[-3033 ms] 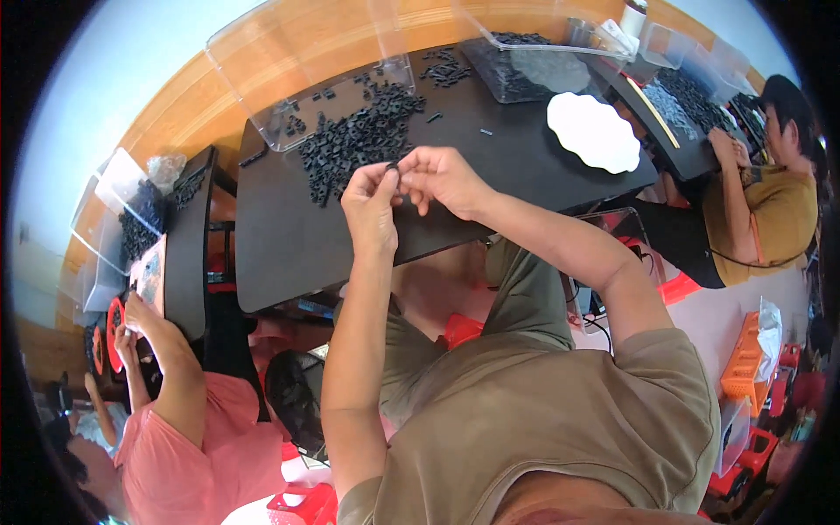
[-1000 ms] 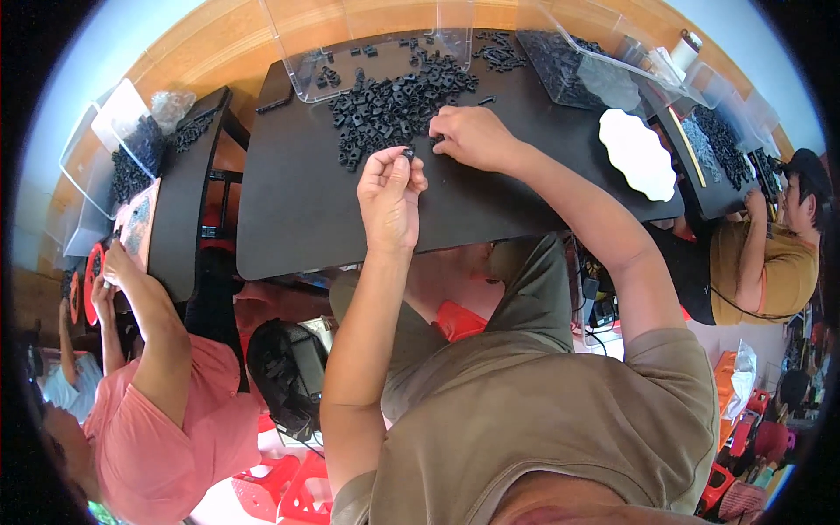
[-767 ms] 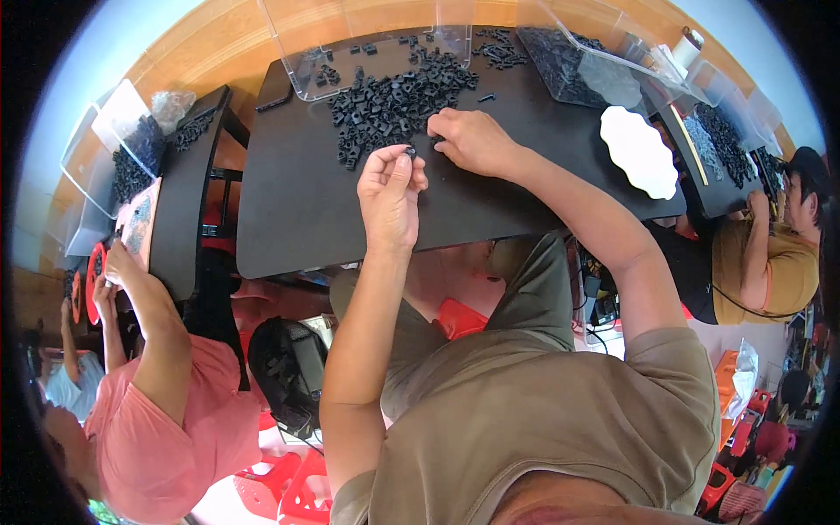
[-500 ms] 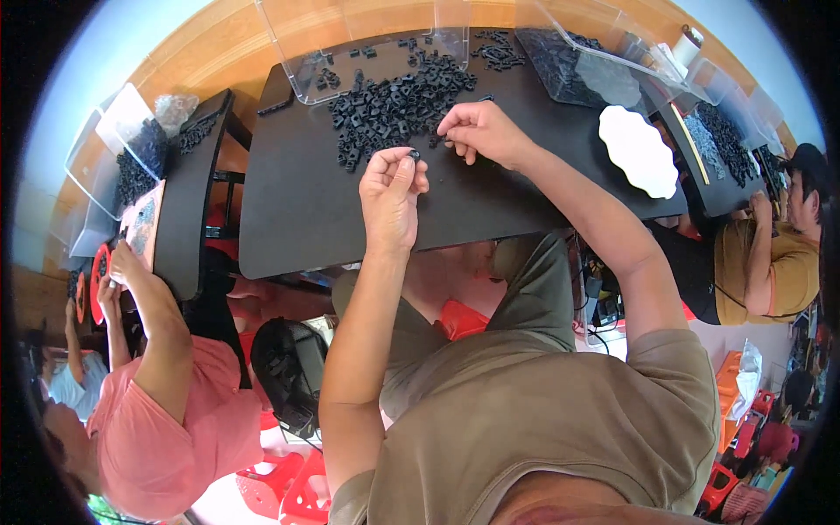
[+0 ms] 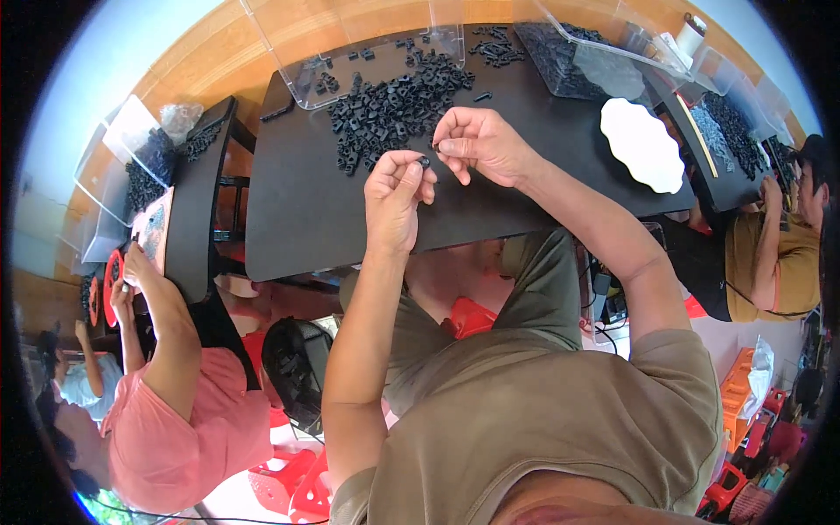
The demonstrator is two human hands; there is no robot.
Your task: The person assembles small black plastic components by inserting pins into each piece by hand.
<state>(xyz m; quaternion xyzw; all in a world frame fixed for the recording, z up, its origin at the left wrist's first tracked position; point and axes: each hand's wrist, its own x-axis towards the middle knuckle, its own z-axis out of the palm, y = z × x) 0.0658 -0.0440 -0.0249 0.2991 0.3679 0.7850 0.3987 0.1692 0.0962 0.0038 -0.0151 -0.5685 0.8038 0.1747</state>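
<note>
My left hand pinches a small black plastic part between thumb and fingertips, above the dark table. Close by on its right, my right hand has thumb and forefinger pressed together. A tiny dark bit seems to show at its fingertips, too small to name. The two hands are near each other but apart. Just beyond them spreads a large heap of small black plastic parts on the dark table.
A clear plastic bin lies at the heap's far side. Slim black pieces are grouped behind. To the right are a white scalloped tray and another clear bin. Co-workers sit left, in a pink shirt, and right.
My right hand has come away from the heap's edge, turning toward my left hand. My left hand has shifted slightly right and still holds the black part.
</note>
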